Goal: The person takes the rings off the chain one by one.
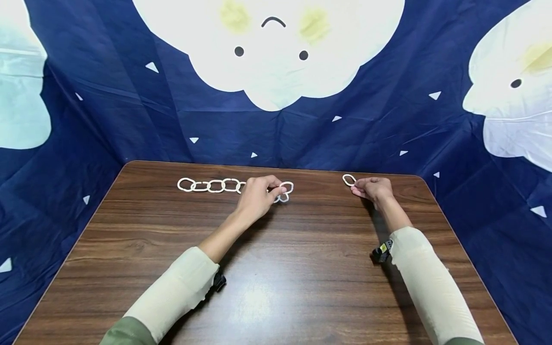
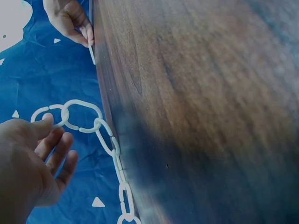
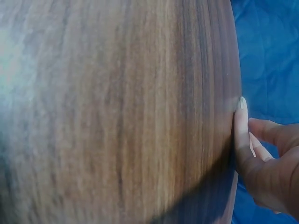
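A chain of white plastic links lies along the far part of the table, running left from my left hand. Between thumb and finger that hand pinches the end link, raised off the wood; in the left wrist view the neighbouring link hangs joined to it, and the chain trails down to the table. My right hand, well to the right, pinches a single loose white link near the far edge. In the right wrist view my right fingers show, but the link is hidden.
The brown wood-grain table ends at a rounded far edge. Behind it and at both sides hangs a dark blue cloth with white clouds and small triangles. A small black camera sits at my right wrist.
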Tool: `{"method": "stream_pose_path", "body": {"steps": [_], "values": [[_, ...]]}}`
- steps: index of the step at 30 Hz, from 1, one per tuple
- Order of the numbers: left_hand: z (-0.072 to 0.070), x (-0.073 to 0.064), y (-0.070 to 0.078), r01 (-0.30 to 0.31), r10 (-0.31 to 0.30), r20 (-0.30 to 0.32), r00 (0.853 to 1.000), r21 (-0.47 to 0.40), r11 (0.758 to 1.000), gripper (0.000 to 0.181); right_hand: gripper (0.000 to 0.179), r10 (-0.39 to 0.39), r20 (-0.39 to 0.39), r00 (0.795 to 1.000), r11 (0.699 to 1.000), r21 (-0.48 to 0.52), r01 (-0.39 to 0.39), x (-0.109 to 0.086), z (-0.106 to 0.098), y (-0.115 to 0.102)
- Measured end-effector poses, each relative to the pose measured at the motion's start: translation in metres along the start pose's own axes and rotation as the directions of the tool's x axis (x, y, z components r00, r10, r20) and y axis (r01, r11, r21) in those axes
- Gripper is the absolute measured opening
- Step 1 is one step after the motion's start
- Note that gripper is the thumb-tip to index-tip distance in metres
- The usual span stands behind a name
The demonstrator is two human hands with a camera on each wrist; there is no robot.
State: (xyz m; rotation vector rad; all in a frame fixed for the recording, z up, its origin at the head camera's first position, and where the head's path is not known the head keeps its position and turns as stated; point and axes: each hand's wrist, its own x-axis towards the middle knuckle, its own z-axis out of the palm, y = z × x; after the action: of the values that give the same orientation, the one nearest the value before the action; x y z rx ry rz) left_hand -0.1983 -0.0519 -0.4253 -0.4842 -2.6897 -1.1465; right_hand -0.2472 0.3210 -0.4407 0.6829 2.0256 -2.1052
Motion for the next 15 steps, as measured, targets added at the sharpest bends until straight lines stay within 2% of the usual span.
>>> {"method": "stream_pose_path", "body": {"steps": [5,15], "values": [[0.000,0.000,-0.001,-0.002,0.002,0.009,1.000,-0.008,1.000,0.019,0.016,-0.011,-0.006,1.000,1.000,-0.019,0.011,-0.007,-0.002,0.001],[-0.004,0.000,0.000,0.015,-0.014,0.019,1.000,-0.022,1.000,0.018,0.030,-0.075,0.063,0.995,0.993,-0.086,0.080,-0.024,0.006,0.010]]}}
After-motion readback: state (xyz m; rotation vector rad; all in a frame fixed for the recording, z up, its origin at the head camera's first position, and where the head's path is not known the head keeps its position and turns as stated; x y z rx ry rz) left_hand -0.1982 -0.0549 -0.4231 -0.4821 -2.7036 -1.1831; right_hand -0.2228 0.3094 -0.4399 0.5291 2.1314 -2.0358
